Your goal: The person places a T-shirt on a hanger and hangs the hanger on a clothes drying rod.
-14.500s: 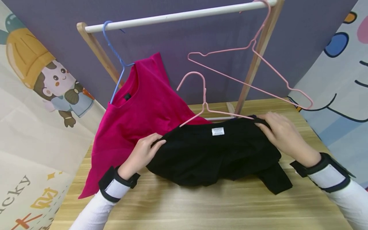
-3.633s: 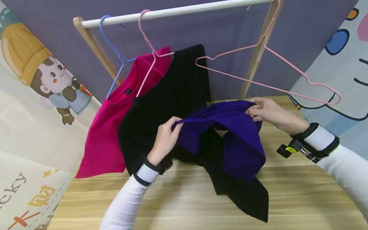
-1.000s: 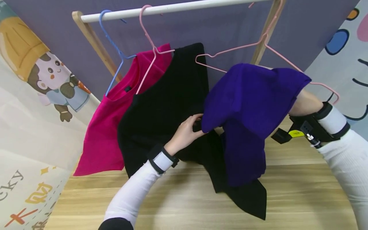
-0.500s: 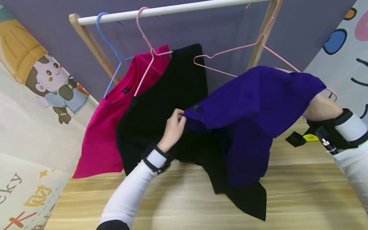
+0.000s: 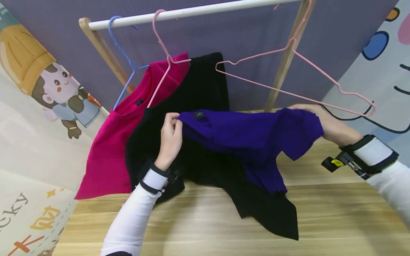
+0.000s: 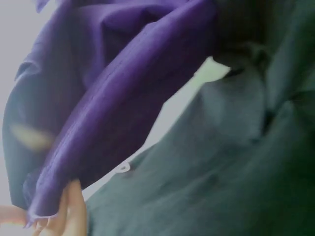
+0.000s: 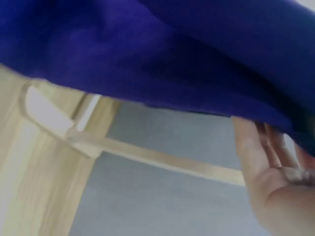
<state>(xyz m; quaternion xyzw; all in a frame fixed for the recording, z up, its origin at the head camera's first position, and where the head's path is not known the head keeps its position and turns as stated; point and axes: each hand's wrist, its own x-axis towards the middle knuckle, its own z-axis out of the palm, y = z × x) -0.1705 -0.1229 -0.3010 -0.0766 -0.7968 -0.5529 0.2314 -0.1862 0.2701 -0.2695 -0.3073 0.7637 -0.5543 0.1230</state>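
A purple shirt (image 5: 237, 131) stretches between both hands in front of the rack. My left hand (image 5: 171, 138) pinches its neckline beside a dark label (image 5: 199, 115); in the left wrist view, the fingers (image 6: 74, 206) grip the end of a purple fold. My right hand (image 5: 330, 124) reaches behind the shirt's right end, where cloth hides its fingertips. In the right wrist view, its fingers (image 7: 248, 145) go up under the purple cloth. Behind and below lies a black garment (image 5: 192, 96), its upper part on a pink hanger (image 5: 166, 57), its lower part spread over the table (image 5: 205, 227).
A magenta shirt (image 5: 109, 156) hangs at the left from a blue hanger (image 5: 128, 60). A bare pink hanger (image 5: 288, 93) hangs at the right of the white rail (image 5: 224, 7). Wooden posts (image 5: 278, 78) hold the rail; printed curtains flank the table.
Over the last second my left hand takes the purple neckline and draws it left. My right hand, first raised under the shirt, comes down and the shirt lowers. Earlier, the black garment went onto the rack.
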